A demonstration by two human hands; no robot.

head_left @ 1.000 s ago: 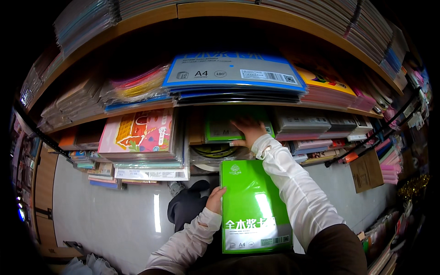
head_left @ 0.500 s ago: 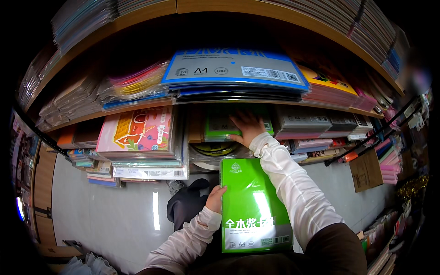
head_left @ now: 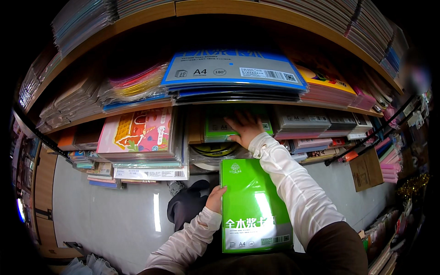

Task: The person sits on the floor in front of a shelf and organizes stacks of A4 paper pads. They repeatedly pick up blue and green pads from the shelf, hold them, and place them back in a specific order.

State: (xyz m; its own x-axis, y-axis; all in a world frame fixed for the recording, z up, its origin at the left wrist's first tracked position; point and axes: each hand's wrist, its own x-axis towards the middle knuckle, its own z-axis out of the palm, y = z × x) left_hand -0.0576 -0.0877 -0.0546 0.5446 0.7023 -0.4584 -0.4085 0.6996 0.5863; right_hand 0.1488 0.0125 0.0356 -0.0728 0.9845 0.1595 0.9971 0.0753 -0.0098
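Observation:
My left hand (head_left: 215, 200) grips the left edge of a green pack of card paper (head_left: 254, 197) that lies over my lap. Its thumb rests on top and the other fingers are hidden beneath. On the lower shelf, my right hand (head_left: 247, 129) lies with fingers spread on top of a stack of similar green packs (head_left: 214, 129). The fingertips reach into the shadow under the shelf board. Below that stack sit some round, yellow-rimmed things in clear wrap (head_left: 215, 149).
Above, a shelf carries blue-edged grey paper packs (head_left: 233, 71) and yellow packs (head_left: 327, 82). Pink illustrated packs (head_left: 137, 130) stand left of my right hand, grey packs (head_left: 302, 120) to its right. A cardboard box (head_left: 366, 170) stands on the floor at right.
Hardly anything differs. My right hand has shifted very slightly left on the green stack, and the view has moved a touch. My left hand keeps its hold on the pack.

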